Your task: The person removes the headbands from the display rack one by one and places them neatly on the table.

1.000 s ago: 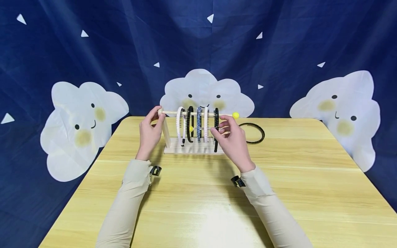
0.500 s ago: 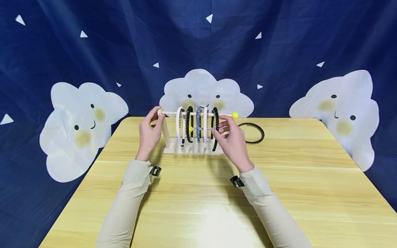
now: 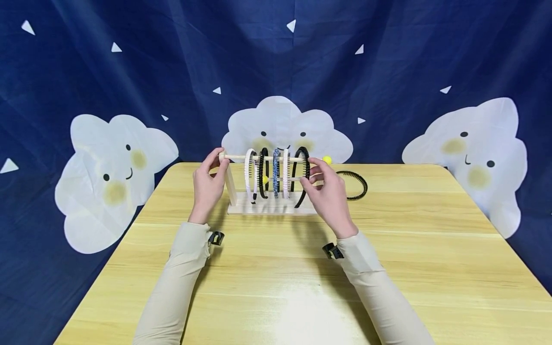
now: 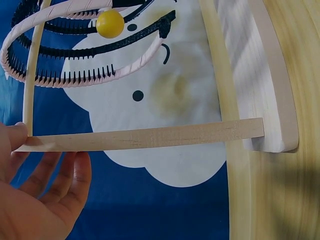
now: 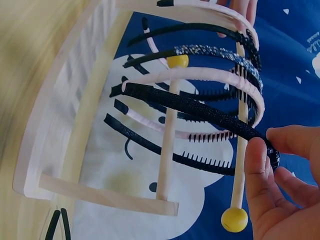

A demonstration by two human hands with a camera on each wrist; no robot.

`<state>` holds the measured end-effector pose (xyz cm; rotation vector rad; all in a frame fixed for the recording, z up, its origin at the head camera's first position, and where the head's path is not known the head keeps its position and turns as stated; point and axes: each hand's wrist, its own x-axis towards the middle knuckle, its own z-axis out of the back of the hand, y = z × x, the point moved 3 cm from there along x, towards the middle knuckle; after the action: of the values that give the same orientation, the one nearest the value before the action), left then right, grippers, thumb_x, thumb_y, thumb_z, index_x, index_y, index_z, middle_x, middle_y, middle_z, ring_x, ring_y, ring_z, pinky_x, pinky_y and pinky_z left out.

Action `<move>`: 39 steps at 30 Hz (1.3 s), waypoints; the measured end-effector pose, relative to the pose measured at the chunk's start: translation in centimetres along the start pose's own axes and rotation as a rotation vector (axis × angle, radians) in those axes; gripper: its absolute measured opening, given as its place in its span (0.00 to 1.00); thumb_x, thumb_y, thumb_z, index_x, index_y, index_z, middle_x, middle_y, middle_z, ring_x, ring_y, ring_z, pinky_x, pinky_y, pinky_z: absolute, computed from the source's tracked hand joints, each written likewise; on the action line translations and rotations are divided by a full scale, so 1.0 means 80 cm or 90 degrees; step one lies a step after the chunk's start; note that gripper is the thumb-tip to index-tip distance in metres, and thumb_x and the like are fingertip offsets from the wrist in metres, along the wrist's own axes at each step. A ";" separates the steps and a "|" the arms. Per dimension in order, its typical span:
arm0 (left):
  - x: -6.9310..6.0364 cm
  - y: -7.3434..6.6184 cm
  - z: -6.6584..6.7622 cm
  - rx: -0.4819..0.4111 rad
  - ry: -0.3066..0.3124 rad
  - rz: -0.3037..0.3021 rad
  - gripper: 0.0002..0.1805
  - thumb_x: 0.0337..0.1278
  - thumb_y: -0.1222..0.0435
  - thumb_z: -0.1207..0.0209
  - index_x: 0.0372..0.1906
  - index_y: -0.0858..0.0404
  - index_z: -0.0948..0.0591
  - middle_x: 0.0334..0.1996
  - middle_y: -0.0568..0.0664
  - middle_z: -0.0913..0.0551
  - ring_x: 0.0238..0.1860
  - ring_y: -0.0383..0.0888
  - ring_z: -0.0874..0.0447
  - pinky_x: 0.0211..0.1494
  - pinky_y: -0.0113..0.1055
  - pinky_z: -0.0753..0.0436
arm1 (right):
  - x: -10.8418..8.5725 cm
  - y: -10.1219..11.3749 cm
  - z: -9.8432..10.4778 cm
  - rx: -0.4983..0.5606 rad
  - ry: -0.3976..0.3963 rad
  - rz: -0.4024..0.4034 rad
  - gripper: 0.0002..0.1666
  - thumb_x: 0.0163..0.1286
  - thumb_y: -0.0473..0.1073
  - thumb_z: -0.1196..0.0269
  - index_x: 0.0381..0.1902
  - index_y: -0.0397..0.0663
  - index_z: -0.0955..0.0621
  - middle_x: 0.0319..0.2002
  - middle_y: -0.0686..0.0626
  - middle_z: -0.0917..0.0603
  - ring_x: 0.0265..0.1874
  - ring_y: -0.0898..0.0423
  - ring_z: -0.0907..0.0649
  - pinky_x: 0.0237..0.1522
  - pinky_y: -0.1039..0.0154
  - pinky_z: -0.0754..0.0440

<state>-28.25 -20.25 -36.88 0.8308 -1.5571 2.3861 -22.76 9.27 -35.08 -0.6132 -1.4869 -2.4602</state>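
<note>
A wooden rack (image 3: 276, 209) stands at the table's far side, with several headbands hanging on its upper rod. From the left come a white headband (image 3: 248, 176), a black one (image 3: 261, 177), a blue glittery one (image 3: 276, 179) and a pale pink one (image 3: 286, 179). My left hand (image 3: 208, 187) grips the top of the rack's left post (image 4: 150, 136), thumb in front. My right hand (image 3: 329, 196) pinches the rightmost black headband (image 5: 200, 111) between thumb and fingers; this band loops round the rod beside the pink one, inside the yellow end ball (image 5: 234, 220).
Another black headband (image 3: 364, 187) lies on the table (image 3: 276, 268) to the right of the rack, partly behind my right hand. A lower rod with a yellow ball (image 3: 265, 179) belongs to the rack. Behind the table hangs a blue cloth (image 3: 293, 62) with white clouds.
My right hand has moved slightly right, and the black headband it pinches has turned, showing a wider loop. The left hand has kept its place on the post.
</note>
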 end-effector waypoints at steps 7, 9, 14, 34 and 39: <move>0.000 0.001 0.000 -0.008 0.001 -0.003 0.20 0.74 0.56 0.41 0.64 0.57 0.18 0.52 0.56 0.13 0.50 0.48 0.15 0.40 0.20 0.22 | 0.002 0.000 0.013 -0.013 -0.020 0.000 0.29 0.68 0.37 0.31 0.67 0.44 0.23 0.45 0.44 0.16 0.40 0.52 0.15 0.41 0.61 0.15; 0.000 0.001 0.000 -0.006 0.001 -0.003 0.20 0.74 0.56 0.41 0.64 0.57 0.19 0.52 0.56 0.13 0.50 0.48 0.15 0.40 0.20 0.22 | 0.002 0.000 0.016 -0.014 -0.028 0.002 0.29 0.68 0.37 0.31 0.67 0.44 0.23 0.45 0.45 0.16 0.40 0.53 0.15 0.39 0.64 0.17; -0.001 -0.001 0.000 -0.001 0.000 -0.001 0.20 0.74 0.57 0.41 0.65 0.57 0.19 0.51 0.56 0.13 0.50 0.48 0.15 0.41 0.20 0.22 | 0.004 -0.001 0.023 -0.011 -0.046 0.003 0.29 0.68 0.37 0.32 0.66 0.44 0.23 0.44 0.45 0.15 0.41 0.52 0.15 0.36 0.71 0.20; -0.001 -0.001 0.000 0.000 0.003 0.007 0.20 0.75 0.56 0.42 0.65 0.57 0.19 0.53 0.56 0.13 0.52 0.49 0.15 0.42 0.21 0.22 | 0.011 -0.009 0.043 0.048 -0.080 -0.009 0.29 0.69 0.31 0.35 0.67 0.40 0.25 0.48 0.40 0.17 0.40 0.52 0.16 0.31 0.74 0.16; -0.001 0.000 0.000 0.001 0.005 0.006 0.20 0.75 0.56 0.42 0.65 0.57 0.19 0.53 0.56 0.13 0.52 0.49 0.15 0.43 0.22 0.22 | 0.013 -0.011 0.049 0.065 -0.088 -0.011 0.29 0.69 0.29 0.36 0.67 0.39 0.25 0.47 0.40 0.18 0.40 0.53 0.16 0.33 0.73 0.16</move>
<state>-28.19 -20.27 -36.89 0.8151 -1.5604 2.3952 -23.08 13.16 -33.70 -0.7676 -1.6647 -2.3791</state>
